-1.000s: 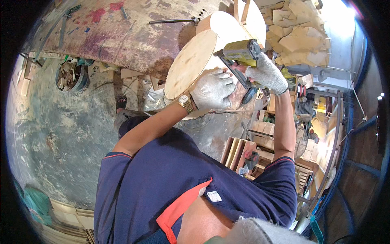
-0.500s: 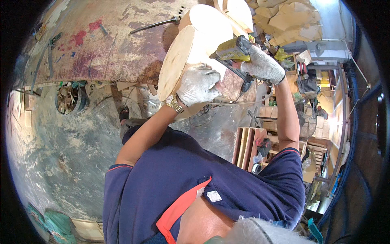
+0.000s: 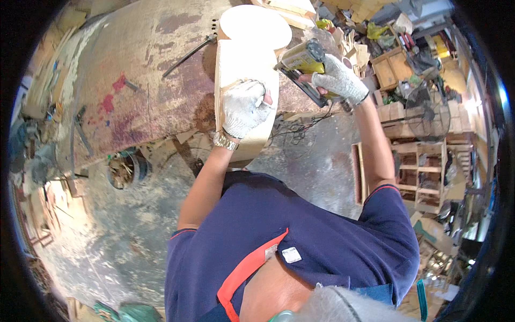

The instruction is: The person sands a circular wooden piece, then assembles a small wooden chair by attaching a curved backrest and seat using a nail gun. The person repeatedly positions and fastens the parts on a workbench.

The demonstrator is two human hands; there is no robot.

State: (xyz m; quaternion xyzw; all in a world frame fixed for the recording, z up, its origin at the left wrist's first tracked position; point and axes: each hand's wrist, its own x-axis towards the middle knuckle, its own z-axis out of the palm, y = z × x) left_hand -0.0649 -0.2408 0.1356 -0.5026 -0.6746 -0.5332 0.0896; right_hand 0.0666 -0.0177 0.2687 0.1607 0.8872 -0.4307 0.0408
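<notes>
My left hand (image 3: 245, 110), in a white knit glove, is closed on a long pale wooden piece (image 3: 248, 61) with a rounded end, which juts over the near edge of the worktable (image 3: 145, 102). Glare washes out its top face. A second rounded wooden piece (image 3: 257, 26) touches its far end. My right hand (image 3: 343, 81), gloved with bare fingertips, grips a yellow and black nail gun (image 3: 302, 59). The nail gun is held up to the right of the wood, apart from it, its nose toward the piece.
A black rod-like tool (image 3: 188, 56) lies left of the wood. A bucket of wood scraps (image 3: 124, 170) stands below the table's near edge. Cables (image 3: 298, 131) hang at the right. Farther right are a wire-caged fan (image 3: 427, 115) and wooden shelf frames (image 3: 424, 172).
The wooden piece has gone from tilted, its side facing left, to lying flatter, top face up. My left hand turned with it. The nail gun moved slightly left, and the view has rotated.
</notes>
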